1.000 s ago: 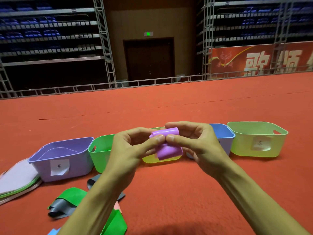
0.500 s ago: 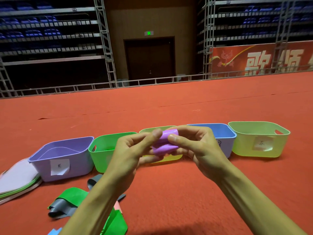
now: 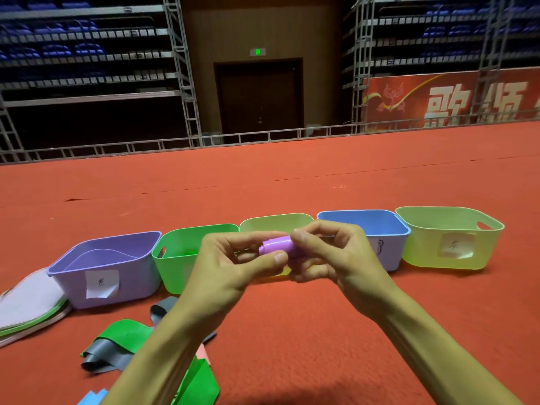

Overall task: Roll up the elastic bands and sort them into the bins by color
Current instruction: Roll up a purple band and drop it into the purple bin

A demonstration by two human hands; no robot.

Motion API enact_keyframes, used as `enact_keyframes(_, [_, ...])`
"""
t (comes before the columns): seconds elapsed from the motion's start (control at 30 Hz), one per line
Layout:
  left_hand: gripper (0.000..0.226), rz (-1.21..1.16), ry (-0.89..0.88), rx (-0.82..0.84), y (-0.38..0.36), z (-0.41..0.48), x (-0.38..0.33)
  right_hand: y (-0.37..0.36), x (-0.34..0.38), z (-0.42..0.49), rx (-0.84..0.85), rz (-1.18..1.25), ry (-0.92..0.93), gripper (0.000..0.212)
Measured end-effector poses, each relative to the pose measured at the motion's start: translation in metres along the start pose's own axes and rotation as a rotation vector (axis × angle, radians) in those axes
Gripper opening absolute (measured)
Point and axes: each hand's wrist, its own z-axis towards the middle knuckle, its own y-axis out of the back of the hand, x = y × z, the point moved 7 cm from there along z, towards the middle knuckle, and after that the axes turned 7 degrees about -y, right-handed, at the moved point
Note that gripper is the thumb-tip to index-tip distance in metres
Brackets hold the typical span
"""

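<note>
- Above the red floor (image 3: 292, 331), just in front of a row of bins, both hands hold the purple band (image 3: 277, 245) between them. It is rolled into a short, tight cylinder lying sideways.
- The left hand (image 3: 228, 267) pinches the roll's left end, with the thumb across the near side and the forefinger over the top.
- The right hand (image 3: 339, 258) is curled round the right end and hides it, fingers above and below.
- Only the left and middle parts of the roll show between the fingertips.
- The band is in the air and touches no bin.
- Five bins stand side by side on the floor behind the hands:
  - purple bin (image 3: 137, 282), far left, well apart from the roll
  - green bin (image 3: 175, 273), next to it
  - pale yellow-green bin (image 3: 274, 223), straight behind the roll
  - blue bin (image 3: 365, 226), behind the right hand
  - yellow bin (image 3: 423, 249), far right
- Paper labels sit on the front of the purple bin and the yellow bin. The marks on them are too small to read.
- Loose bands lie on the floor under and beside the left forearm: a green band (image 3: 122, 334) over a grey band (image 3: 102, 355), and a second green band (image 3: 201, 384) nearer the camera.
- A stack of flat sheets (image 3: 26, 302) lies at the left edge, beside the purple bin.
</note>
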Motion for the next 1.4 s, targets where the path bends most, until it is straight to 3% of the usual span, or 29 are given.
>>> enact_keyframes(0.3, [0.034,-0.146,0.137,0.005,-0.003,-0.006,0.018,0.000,-0.006,-0.003,-0.049,-0.011,0.154,0.025])
enact_keyframes(0.47, [0.036,-0.145,0.176,0.011,0.005,-0.008,0.031,-0.002,-0.024,-0.003,-0.084,0.015,0.135,0.028])
enact_keyframes(0.7, [0.059,-0.180,0.127,-0.073,0.018,-0.007,0.044,-0.006,-0.051,0.003,-0.034,0.158,0.024,0.035])
enact_keyframes(0.83, [0.075,-0.368,0.145,-0.157,0.017,-0.011,0.058,-0.006,-0.052,0.004,-0.072,0.162,0.089,0.033])
enact_keyframes(1.0, [0.078,-0.668,0.197,-0.165,0.003,-0.026,0.068,-0.011,-0.046,-0.006,-0.115,0.090,0.186,0.033])
enact_keyframes(1.23, [0.068,-0.488,-0.015,-0.189,0.005,-0.042,0.043,-0.026,-0.026,-0.032,-0.037,0.102,0.318,0.021])
enact_keyframes(1.4, [0.077,-0.512,0.037,-0.228,0.015,-0.044,0.064,-0.032,-0.044,-0.026,-0.040,0.172,0.296,0.033])
